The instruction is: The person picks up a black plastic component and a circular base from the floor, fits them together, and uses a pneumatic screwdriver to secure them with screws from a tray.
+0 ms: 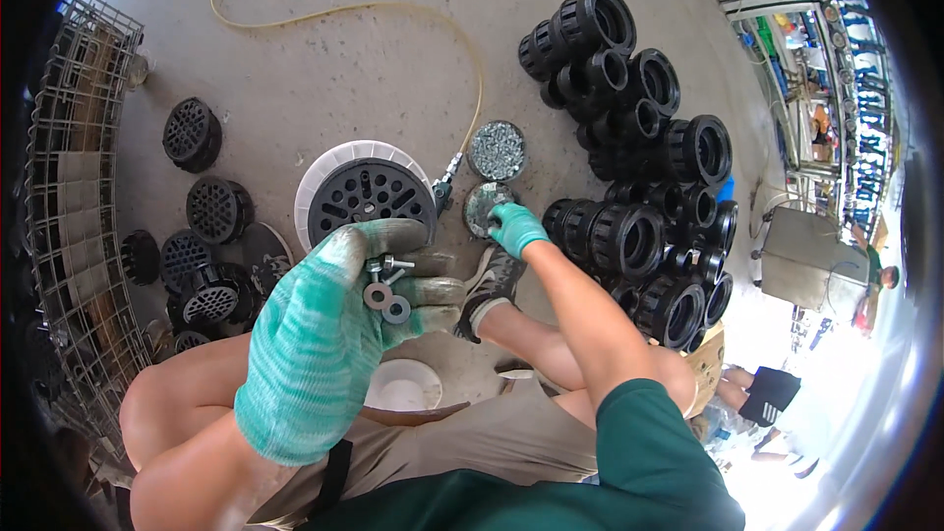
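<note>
My left hand (334,329), in a green knit glove, is held palm up close to the camera. It cradles a bolt and two flat washers (386,287) in its curled fingers. My right hand (513,226), also gloved in green, reaches down into a small round tin of hardware (482,205) on the concrete floor. A second round tin full of small metal parts (498,149) sits just beyond it. Directly past my left hand lies a black perforated disc on a white round plate (366,193).
A pile of black plastic pipe couplings (644,167) fills the right. Several black grated caps (202,236) lie at the left beside a wire cage (74,197). A yellow air hose (393,10) curls across the floor to a fitting (444,182). A white dish (403,385) sits by my knee.
</note>
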Demonstrator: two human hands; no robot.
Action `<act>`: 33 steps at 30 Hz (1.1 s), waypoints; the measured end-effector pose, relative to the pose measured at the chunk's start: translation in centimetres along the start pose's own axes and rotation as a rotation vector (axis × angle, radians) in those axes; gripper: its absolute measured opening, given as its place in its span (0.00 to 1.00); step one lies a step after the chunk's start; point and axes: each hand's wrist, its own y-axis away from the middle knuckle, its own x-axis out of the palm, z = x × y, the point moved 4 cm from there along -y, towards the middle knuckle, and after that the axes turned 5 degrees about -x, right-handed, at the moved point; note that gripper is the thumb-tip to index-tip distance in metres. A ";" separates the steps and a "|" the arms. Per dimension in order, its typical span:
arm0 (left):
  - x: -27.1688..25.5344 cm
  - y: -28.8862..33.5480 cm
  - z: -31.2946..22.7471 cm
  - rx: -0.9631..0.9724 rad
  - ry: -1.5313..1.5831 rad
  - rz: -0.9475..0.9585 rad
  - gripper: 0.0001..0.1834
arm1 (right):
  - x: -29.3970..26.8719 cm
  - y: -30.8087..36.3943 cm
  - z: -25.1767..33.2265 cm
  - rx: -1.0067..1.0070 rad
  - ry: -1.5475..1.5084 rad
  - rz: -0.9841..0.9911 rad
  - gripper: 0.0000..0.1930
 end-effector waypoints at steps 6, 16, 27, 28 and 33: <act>1.9 0.4 -1.9 0.023 -0.049 -0.089 0.35 | 3.1 -1.2 0.6 0.077 -0.007 -0.082 0.19; 1.3 0.4 -2.2 0.130 -0.141 -0.167 0.34 | 2.9 -1.0 -1.7 0.107 -0.149 -0.158 0.12; 0.9 0.4 -1.5 0.131 -0.106 0.007 0.35 | -2.0 1.5 -1.5 0.200 -0.218 -0.122 0.15; 1.1 0.4 -1.4 0.137 -0.088 0.047 0.34 | -2.5 1.8 -1.5 0.155 -0.191 -0.142 0.15; 1.6 0.3 -1.1 0.143 -0.022 0.191 0.33 | -6.1 3.9 0.2 0.175 -0.342 -0.097 0.13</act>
